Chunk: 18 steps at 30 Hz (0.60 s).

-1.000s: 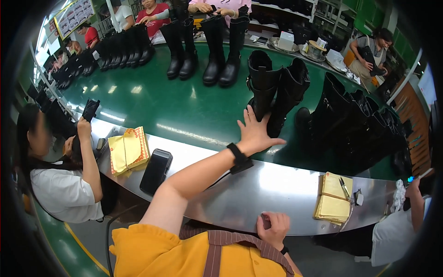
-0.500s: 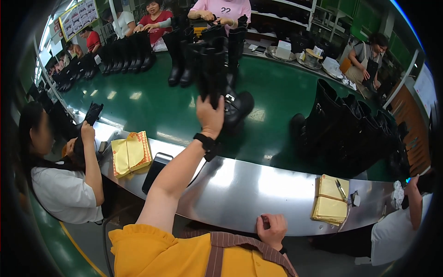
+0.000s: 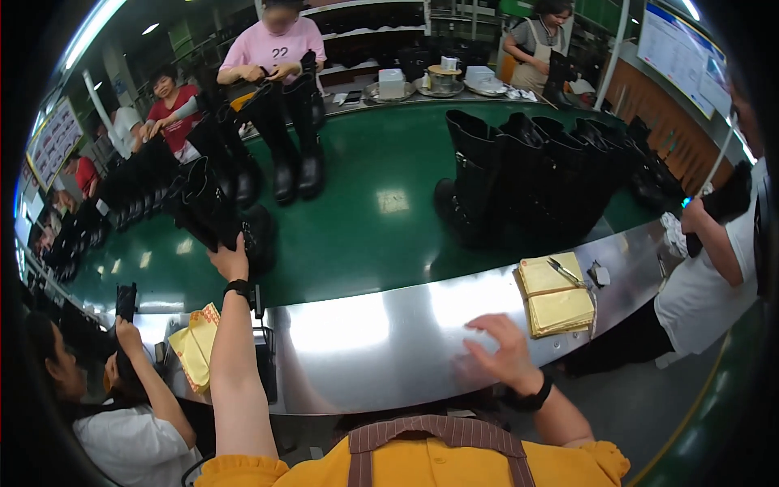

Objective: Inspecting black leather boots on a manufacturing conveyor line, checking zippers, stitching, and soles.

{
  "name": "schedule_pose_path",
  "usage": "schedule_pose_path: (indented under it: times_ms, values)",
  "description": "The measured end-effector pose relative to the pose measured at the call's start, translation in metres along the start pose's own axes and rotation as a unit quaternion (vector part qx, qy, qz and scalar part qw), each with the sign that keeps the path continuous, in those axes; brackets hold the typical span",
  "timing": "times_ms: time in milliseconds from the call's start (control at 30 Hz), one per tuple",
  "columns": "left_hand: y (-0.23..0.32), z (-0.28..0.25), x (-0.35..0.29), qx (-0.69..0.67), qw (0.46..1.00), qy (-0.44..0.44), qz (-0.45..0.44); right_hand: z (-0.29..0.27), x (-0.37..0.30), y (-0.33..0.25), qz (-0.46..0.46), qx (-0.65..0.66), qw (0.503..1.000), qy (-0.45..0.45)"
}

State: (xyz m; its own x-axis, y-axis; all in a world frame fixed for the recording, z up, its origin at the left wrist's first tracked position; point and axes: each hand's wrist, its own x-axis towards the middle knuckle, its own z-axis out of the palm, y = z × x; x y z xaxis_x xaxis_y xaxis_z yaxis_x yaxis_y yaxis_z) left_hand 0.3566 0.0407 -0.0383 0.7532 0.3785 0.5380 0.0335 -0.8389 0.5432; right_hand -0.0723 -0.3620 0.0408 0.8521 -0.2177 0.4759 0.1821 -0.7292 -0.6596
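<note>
My left hand (image 3: 230, 260) reaches far out to the left, its fingers against the lower shaft of a black buckled boot (image 3: 196, 199). This boot leans to the left, and a rounded toe (image 3: 258, 235) sits just right of my fingers. Part of my grip is hidden by the dark leather. My right hand (image 3: 501, 349) hovers over the metal table edge (image 3: 365, 341) with fingers apart and nothing in them. Beside it lies a banded stack of yellow paper sheets (image 3: 560, 296) with a pen (image 3: 565, 272) on top.
Tall black boots (image 3: 503, 178) stand grouped at the right of the green tabletop (image 3: 373, 243). More boots (image 3: 296, 154) stand at the back left. Another yellow paper stack (image 3: 195, 349) lies near my left forearm. Co-workers sit close on both sides; others work across the table.
My left hand and the boot have moved left and nearer, beside the other boots. My right hand has risen from the table edge and opened. The view has turned right.
</note>
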Motion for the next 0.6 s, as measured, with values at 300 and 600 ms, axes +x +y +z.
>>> schedule_pose_path:
  times_ms: [300,600]
  values:
    - [0.083,-0.051,-0.064,-0.105,0.988,-0.046,-0.105,-0.109,0.231,0.014,-0.07,-0.373,0.924,0.036]
    - [0.163,-0.148,-0.196,-0.438,0.8,-0.407,0.055,-0.065,0.264,-0.005,-0.069,-0.344,0.936,0.034]
